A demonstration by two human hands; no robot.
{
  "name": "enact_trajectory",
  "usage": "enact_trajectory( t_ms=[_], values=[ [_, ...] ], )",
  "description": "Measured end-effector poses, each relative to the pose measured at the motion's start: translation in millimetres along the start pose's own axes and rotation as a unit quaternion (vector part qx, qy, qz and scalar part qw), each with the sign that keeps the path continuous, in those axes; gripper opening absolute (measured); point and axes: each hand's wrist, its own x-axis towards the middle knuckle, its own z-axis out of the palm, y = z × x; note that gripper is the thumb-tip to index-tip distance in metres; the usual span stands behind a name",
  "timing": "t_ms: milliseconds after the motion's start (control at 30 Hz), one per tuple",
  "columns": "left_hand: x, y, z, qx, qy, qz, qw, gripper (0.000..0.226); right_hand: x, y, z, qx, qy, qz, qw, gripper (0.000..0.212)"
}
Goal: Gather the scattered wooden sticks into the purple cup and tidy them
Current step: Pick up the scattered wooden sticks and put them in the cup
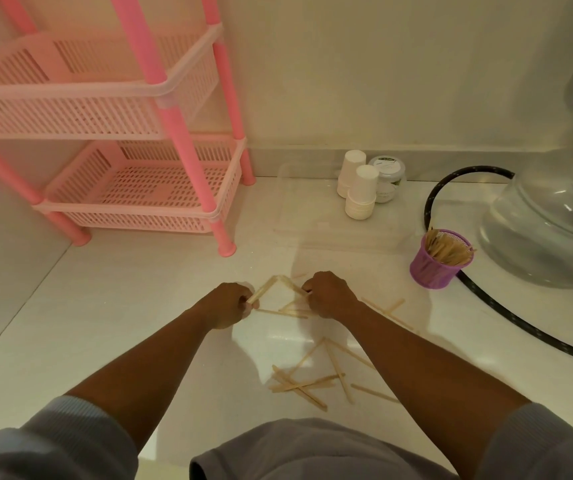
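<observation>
- Wooden sticks (267,289) in the left hand (230,304) and, apparently, sticks (295,287) in the right hand (326,294) meet tip to tip.
- Purple cup (440,259) stands well off to the right, nearer the right hand; loose sticks (312,379) lie nearer the person.

pink rack (132,140) at back left. right of rack: two stacks of white paper cups (357,185), a lidded jar (389,178) touching them; farther right a black hose (458,188) and glass jug (551,223).
</observation>
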Motion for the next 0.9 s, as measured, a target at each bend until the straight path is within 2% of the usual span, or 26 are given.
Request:
enact_trajectory(
  t_ms=[167, 400, 467, 567, 767, 900],
  values=[
    [11.3, 24.8, -6.9, -0.118, 0.056, -0.035, 0.991, 0.027, 1.4, 8.4, -18.6, 0.101, 0.024, 0.033, 0.994, 0.023],
    [30.1, 56.8, -13.5, -0.26, 0.1, -0.025, 0.96, 0.028, -8.1, 25.2, -43.3, 0.113, 0.06, 0.093, 0.987, 0.02],
    [36.5, 69.4, -12.4, -0.298, 0.108, -0.023, 0.948, 0.02, -11.1, 31.7, -47.7, 0.187, 0.071, 0.113, 0.973, 0.015],
    [44.6, 94.1, -10.2, -0.363, 0.115, -0.015, 0.925, 0.008, -17.1, 41.0, -54.9, 0.282, 0.097, 0.121, 0.947, 0.011],
    [56.9, 137.6, -5.9, -0.494, 0.104, -0.023, 0.863, 0.012, -31.4, 61.5, -65.9, 0.31, 0.148, 0.123, 0.931, 0.014],
    [64.5, 160.7, -5.2, -0.56, 0.104, -0.03, 0.821, 0.019, -41.4, 75.9, -69.0, 0.31, 0.141, 0.124, 0.932, 0.014]
  ],
)
